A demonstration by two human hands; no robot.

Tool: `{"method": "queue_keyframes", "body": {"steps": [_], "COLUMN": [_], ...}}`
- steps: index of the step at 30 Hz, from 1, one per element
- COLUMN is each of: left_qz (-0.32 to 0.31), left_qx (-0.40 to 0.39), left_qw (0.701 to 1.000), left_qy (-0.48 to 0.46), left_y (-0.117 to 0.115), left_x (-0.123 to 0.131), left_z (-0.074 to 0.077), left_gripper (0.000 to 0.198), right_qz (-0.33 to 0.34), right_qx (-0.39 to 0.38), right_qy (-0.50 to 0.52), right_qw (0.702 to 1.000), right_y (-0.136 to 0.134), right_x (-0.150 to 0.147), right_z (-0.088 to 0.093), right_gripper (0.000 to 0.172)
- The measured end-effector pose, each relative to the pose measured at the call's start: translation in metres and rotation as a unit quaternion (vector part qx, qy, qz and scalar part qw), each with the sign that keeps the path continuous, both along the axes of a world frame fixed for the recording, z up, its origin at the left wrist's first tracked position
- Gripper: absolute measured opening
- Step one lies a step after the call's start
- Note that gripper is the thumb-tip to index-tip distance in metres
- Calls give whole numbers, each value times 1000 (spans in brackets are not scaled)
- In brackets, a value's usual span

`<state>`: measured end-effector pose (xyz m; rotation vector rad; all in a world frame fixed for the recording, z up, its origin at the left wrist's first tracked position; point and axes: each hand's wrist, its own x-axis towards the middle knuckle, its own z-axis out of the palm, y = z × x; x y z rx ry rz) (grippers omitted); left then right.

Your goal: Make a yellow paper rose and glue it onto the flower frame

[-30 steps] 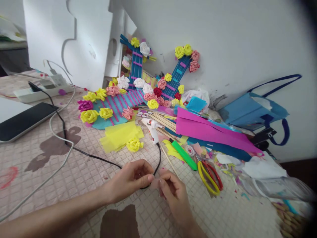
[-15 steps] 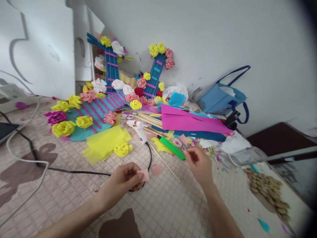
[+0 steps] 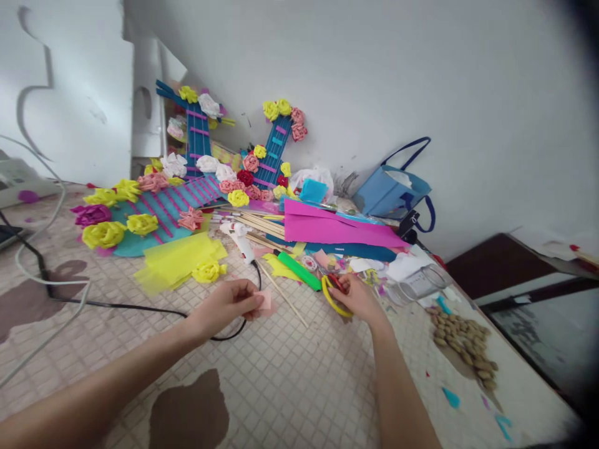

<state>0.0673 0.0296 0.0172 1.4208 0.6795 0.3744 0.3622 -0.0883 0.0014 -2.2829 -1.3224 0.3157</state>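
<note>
Between thumb and fingers, my left hand (image 3: pixel 228 307) pinches a small square of light pink paper (image 3: pixel 266 299). My right hand (image 3: pixel 360 298) is closed on a pair of scissors with yellow and red handles (image 3: pixel 334 305); the blades are hard to make out. Just left of the scissors lies a bright green tube-like thing with a dark end (image 3: pixel 302 272). A thin wooden stick (image 3: pixel 286 298) rests on the table between my hands. Beyond my left hand lies a white glue gun (image 3: pixel 242 243), its black cord curving behind my fingers.
Paper-flower-covered blue guitar shapes (image 3: pixel 168 218) stand and lie at the back left. Yellow crepe sheets (image 3: pixel 175 259) and a yellow paper flower (image 3: pixel 208 271) lie nearer. Magenta paper (image 3: pixel 337 226), a blue bag (image 3: pixel 390 190), a clear jar (image 3: pixel 418 285) and peanuts (image 3: pixel 463 343) are right.
The scissors now show in my right hand, lifted from among the scraps. My left hand keeps the pink paper square. The whole view has shifted, with things appearing further left.
</note>
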Motion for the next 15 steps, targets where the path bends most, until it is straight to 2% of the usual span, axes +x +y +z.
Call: {"method": "queue_keyframes", "body": {"steps": [5, 10, 13, 15], "left_qz": [16, 19, 2, -10], "left_qx": [-50, -65, -45, -27], "left_qw": [999, 998, 999, 1000], "left_qy": [-14, -21, -16, -10], "left_y": [3, 0, -2, -3], "left_x": [13, 5, 1, -1], "left_z": [2, 4, 9, 11], "left_gripper": [31, 31, 32, 31], "right_qz": [10, 47, 74, 101], "right_qx": [32, 91, 156, 180], "right_qy": [70, 165, 284, 355], "right_qw": [997, 981, 943, 912], "right_y": [-5, -10, -7, -1], "right_x": [6, 0, -22, -45], "right_z": [4, 30, 40, 37], "right_gripper": [23, 28, 33, 34]}}
